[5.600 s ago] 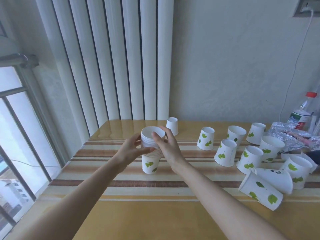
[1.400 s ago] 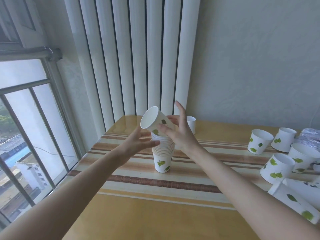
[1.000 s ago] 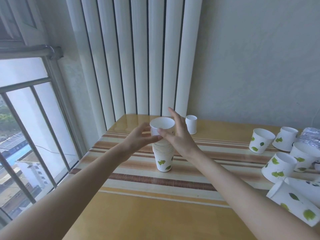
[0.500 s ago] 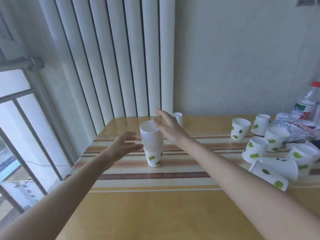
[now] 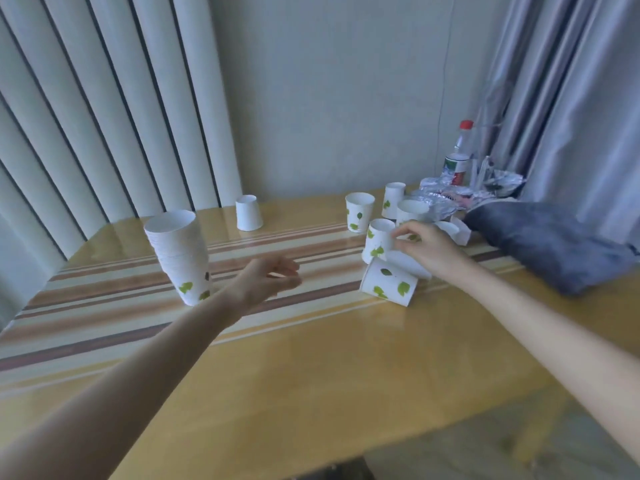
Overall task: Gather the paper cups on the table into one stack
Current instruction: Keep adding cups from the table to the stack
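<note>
White paper cups with green leaf prints sit across the yellow, brown-striped counter (image 5: 311, 358) in front of you. The stack (image 5: 180, 254) you are building stands upright on the striped band at the left, leaning a little in this wide view, with nothing touching it.

Your left hand (image 5: 266, 280) hovers just right of the stack, apart from it, fingers loosely curled and holding nothing.

Your right hand (image 5: 424, 245) reaches into the loose group at the right. Its thumb and fingertips pinch the rim of an upright cup (image 5: 379, 239). Just below that cup, a tipped cup (image 5: 389, 284) lies on its side near the counter's plain front part, its mouth towards your right wrist. A second white shape lies beneath your right hand, mostly hidden.

Behind your right hand stand three more upright cups: one (image 5: 360, 211) to the left, one (image 5: 393, 199) further back, one (image 5: 412, 211) closest to your fingers. A plain cup (image 5: 248, 213) stands upside down alone near the back edge, between the stack and the group.

At the far right are crumpled foil (image 5: 440, 195), a red-capped bottle (image 5: 457, 155) and a folded grey cloth (image 5: 550, 244).
</note>
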Demonstrator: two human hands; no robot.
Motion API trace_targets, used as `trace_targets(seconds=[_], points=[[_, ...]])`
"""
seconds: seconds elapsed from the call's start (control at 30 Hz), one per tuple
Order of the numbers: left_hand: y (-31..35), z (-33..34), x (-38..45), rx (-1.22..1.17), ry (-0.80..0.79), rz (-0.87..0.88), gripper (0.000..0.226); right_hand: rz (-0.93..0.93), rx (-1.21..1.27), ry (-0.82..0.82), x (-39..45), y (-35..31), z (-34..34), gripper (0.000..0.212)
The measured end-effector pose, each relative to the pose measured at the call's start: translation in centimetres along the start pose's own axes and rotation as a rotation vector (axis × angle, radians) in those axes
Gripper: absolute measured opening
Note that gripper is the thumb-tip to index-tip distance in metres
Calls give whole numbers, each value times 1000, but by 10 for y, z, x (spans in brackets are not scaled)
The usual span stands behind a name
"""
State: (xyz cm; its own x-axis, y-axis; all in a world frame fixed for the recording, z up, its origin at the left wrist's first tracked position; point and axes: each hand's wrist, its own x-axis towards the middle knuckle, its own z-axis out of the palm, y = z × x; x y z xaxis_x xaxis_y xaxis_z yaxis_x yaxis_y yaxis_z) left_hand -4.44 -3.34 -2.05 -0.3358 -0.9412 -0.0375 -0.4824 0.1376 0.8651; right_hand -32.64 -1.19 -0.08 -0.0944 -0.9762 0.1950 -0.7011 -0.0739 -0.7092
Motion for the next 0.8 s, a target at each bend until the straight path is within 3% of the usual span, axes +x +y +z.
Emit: trace_targets(seconds=[0.13, 0.33, 0.43, 0.6, 0.7, 0.8], points=[[5, 52, 32, -44, -68, -64, 31, 72, -107, 24, -2, 45, -8, 34], [14, 110, 62, -31, -34, -231, 81, -30, -398, -98, 4, 81, 3, 62], [19, 126, 74, 61, -71, -298, 109, -102, -646, -34, 11, 91, 9, 71], [22, 139, 83, 81, -79, -279, 86, -151, -863, 60, 16, 102, 14, 60], [21, 139, 80, -37, -63, -229, 73, -175, -860, 92, 14, 102, 15, 53], [23, 135, 70, -199, -117, -123, 41, -169, -731, 31, 8, 97, 16, 47]])
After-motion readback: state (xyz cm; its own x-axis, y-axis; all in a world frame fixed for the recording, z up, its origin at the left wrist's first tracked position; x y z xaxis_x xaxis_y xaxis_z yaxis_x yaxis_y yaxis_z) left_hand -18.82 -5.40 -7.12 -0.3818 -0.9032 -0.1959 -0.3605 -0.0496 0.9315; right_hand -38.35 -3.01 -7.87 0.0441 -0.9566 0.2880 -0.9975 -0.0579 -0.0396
